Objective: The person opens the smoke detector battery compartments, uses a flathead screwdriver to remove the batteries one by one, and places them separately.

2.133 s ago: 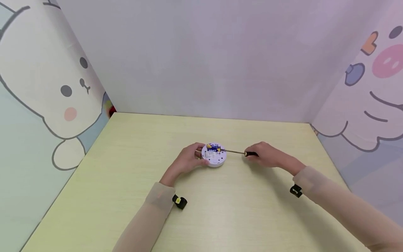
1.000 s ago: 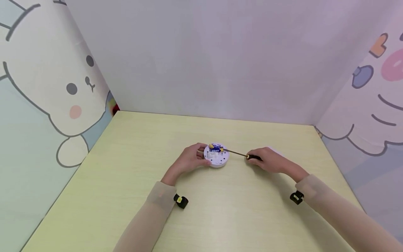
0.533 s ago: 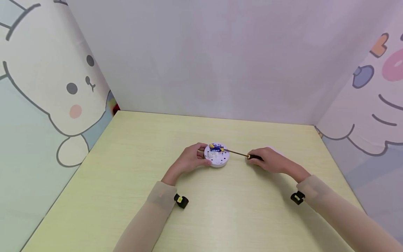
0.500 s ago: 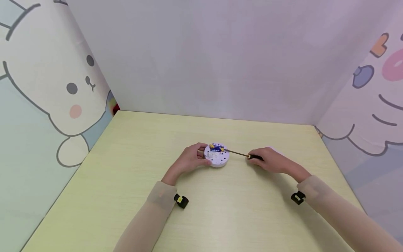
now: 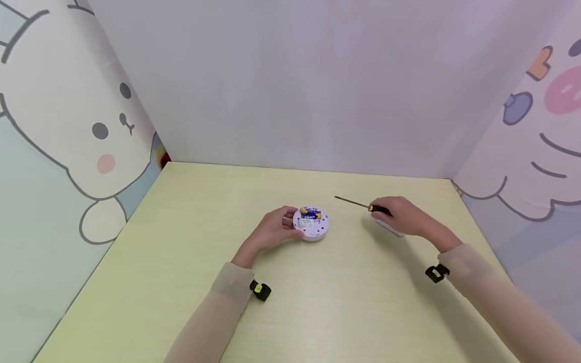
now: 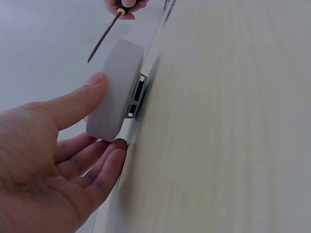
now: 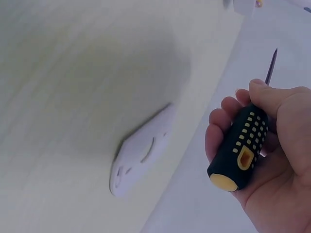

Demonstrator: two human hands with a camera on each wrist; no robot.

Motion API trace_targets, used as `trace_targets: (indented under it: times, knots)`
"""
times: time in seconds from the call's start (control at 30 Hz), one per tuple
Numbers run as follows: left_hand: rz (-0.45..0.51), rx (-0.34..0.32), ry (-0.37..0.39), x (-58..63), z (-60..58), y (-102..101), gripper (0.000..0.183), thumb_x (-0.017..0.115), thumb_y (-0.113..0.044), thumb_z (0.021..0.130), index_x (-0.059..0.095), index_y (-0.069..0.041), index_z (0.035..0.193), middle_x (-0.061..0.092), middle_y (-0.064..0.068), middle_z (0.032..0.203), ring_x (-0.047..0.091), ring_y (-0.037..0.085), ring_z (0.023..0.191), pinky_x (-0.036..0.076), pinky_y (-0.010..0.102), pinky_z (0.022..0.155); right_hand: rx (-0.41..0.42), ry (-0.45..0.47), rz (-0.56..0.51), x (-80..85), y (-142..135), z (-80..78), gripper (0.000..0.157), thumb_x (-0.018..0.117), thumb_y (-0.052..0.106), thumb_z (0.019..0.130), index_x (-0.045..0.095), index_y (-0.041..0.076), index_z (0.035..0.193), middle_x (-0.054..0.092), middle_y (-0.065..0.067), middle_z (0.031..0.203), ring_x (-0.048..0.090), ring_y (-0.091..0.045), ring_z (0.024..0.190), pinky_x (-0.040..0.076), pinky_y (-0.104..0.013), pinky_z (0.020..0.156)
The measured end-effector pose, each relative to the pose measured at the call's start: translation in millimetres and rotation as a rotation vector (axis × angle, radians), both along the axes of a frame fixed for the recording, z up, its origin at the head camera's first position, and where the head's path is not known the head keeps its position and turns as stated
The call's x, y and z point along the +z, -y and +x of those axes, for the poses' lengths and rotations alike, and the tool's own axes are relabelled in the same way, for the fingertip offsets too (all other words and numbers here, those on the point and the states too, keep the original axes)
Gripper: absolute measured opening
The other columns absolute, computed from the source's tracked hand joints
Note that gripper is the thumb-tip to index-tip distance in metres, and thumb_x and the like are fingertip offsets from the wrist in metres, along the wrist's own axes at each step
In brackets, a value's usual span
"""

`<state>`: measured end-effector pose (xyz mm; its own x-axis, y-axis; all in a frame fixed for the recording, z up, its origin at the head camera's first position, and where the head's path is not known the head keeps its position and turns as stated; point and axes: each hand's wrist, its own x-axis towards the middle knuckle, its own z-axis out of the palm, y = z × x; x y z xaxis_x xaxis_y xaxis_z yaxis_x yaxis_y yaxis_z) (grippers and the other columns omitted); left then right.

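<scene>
A round white battery-powered device (image 5: 312, 231) lies on the table with its underside up. Blue-and-yellow batteries (image 5: 310, 214) show in its compartment. My left hand (image 5: 272, 229) grips its rim, thumb on the near side and fingers round the left. In the left wrist view the device's white side wall (image 6: 114, 94) sits between thumb and fingers. My right hand (image 5: 404, 217) holds a screwdriver (image 5: 353, 201) by its black-and-yellow handle (image 7: 240, 145), raised above the table. The tip points left, clear of the device. Under the right hand lies a flat white plate (image 5: 391, 230), partly hidden.
The pale wooden table (image 5: 218, 201) runs back to a plain light curtain (image 5: 290, 85). Cartoon-printed panels stand at the left (image 5: 59, 126) and right (image 5: 535, 141). A black wrist-camera mount sits on each sleeve.
The screwdriver's tip has left the batteries. My right hand has lifted it up and to the right, uncovering part of the white plate. The left hand still grips the device.
</scene>
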<state>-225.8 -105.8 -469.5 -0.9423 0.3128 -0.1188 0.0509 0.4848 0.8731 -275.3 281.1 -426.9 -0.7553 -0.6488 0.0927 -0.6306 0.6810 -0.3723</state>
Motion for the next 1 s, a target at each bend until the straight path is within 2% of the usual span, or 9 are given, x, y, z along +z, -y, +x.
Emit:
trace_targets:
  times: [0.07, 0.2, 0.4, 0.53, 0.8, 1.0]
  knots:
    - [0.003, 0.004, 0.002, 0.0, 0.6, 0.4, 0.074, 0.090, -0.021, 0.089, 0.053, -0.009, 0.151, 0.070, 0.007, 0.131, 0.069, 0.019, 0.113, 0.058, 0.036, 0.101, -0.019, -0.033, 0.009, 4.8, -1.5, -4.5, 0.010, 0.068, 0.010, 0.105, 0.074, 0.005, 0.111, 0.070, 0.002, 0.093, 0.058, -0.009, 0.076, 0.050, -0.035, 0.070]
    - [0.005, 0.006, -0.001, 0.0, 1.5, 1.0, 0.074, 0.089, -0.022, 0.089, 0.053, -0.008, 0.152, 0.070, 0.008, 0.131, 0.069, 0.020, 0.114, 0.058, 0.037, 0.101, -0.058, -0.065, 0.010, 9.1, -2.5, -14.3, 0.012, 0.068, 0.009, 0.105, 0.073, 0.002, 0.113, 0.072, -0.005, 0.098, 0.062, -0.015, 0.080, 0.052, -0.040, 0.072]
    - [0.000, -0.003, -0.008, -2.2, 1.2, 0.6, 0.074, 0.089, -0.022, 0.089, 0.053, -0.008, 0.152, 0.070, 0.007, 0.130, 0.069, 0.019, 0.114, 0.058, 0.036, 0.100, -0.122, -0.047, 0.022, 0.4, -1.6, -30.0, 0.018, 0.067, 0.010, 0.105, 0.068, -0.002, 0.119, 0.073, -0.015, 0.107, 0.069, -0.027, 0.091, 0.056, -0.049, 0.080]
    - [0.000, -0.008, -0.012, -2.8, 0.8, 0.1, 0.075, 0.090, -0.023, 0.088, 0.053, -0.009, 0.152, 0.070, 0.006, 0.130, 0.069, 0.019, 0.113, 0.058, 0.036, 0.100, -0.123, -0.046, 0.030, -5.1, 1.2, -40.3, 0.017, 0.067, 0.011, 0.105, 0.067, -0.002, 0.117, 0.072, -0.015, 0.104, 0.069, -0.028, 0.091, 0.055, -0.053, 0.081]
    - [-0.002, -0.007, -0.021, -1.2, 1.0, 0.4, 0.075, 0.090, -0.023, 0.088, 0.053, -0.009, 0.152, 0.070, 0.007, 0.130, 0.069, 0.020, 0.113, 0.058, 0.036, 0.100, -0.115, -0.048, 0.057, -15.5, 11.9, -56.8, 0.018, 0.069, 0.006, 0.103, 0.071, -0.002, 0.119, 0.071, -0.018, 0.110, 0.066, -0.036, 0.101, 0.053, -0.055, 0.091]
    - [-0.006, -0.004, -0.023, -1.6, 2.3, 1.1, 0.075, 0.090, -0.024, 0.088, 0.054, -0.009, 0.151, 0.070, 0.006, 0.130, 0.069, 0.020, 0.112, 0.058, 0.037, 0.100, -0.114, -0.066, 0.057, -23.4, 20.1, -64.7, 0.017, 0.070, 0.003, 0.101, 0.072, -0.002, 0.117, 0.070, -0.017, 0.106, 0.065, -0.036, 0.099, 0.054, -0.055, 0.091]
